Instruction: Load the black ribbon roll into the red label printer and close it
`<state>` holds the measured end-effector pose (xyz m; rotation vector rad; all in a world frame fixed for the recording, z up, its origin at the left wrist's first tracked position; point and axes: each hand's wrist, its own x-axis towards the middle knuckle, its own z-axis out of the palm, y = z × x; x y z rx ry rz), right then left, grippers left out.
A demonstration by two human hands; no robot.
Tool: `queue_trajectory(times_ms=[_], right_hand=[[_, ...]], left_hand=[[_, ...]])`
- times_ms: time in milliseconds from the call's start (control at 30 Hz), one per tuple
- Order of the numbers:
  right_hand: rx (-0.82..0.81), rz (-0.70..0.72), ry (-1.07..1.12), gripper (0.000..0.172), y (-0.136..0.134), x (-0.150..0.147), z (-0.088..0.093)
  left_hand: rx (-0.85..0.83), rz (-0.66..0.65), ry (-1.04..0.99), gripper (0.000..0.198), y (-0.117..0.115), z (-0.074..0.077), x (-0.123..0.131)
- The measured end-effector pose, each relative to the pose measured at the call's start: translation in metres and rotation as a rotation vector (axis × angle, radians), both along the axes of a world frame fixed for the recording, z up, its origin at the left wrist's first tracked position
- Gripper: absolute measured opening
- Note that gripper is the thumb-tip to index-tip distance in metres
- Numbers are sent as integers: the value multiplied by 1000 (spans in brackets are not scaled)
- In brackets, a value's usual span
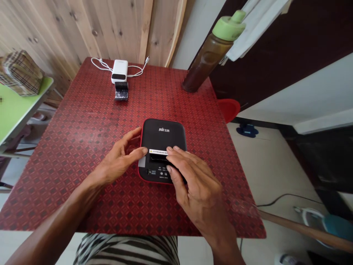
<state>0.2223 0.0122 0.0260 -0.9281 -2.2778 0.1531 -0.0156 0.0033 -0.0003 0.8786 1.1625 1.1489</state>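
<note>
A flat black receipt printer (162,138) with a red rim and a white warning label lies on the red patterned table. My left hand (120,156) grips its left side, thumb on the top edge and fingers along the side. My right hand (195,176) bends over the printer's right half. Its fingertips and thumb come together at the right end of a glossy black strip (157,158), which lies across the front part just below the label. The strip's right end is hidden under these fingers. Small buttons and print show in front of it.
A white power bank (120,70) with a white cable (138,71) lies at the back left, a curled piece of black tape (121,91) against it. A tall brown bottle (206,55) with a green lid stands back right. A red stool (230,109) is beyond the right edge.
</note>
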Motion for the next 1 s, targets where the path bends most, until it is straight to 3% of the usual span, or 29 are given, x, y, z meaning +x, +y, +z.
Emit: queue_trajectory(times_ms=[100, 200, 300, 500, 1000], right_hand=[[-49, 10, 64, 34, -4, 5, -1], [-71, -102, 157, 41, -12, 14, -6], [-80, -234, 195, 39, -21, 22, -15], [-164, -331, 232, 32, -35, 27, -30], [-251, -370, 349, 39, -41, 22, -37]], left_hand=[[-4, 53, -5, 77, -5, -3, 2], [18, 52, -18, 68, -13, -3, 1], [19, 19, -34, 72, -18, 0, -1], [-25, 38, -26, 81, -21, 3, 0], [21, 42, 82, 73, -24, -5, 4]])
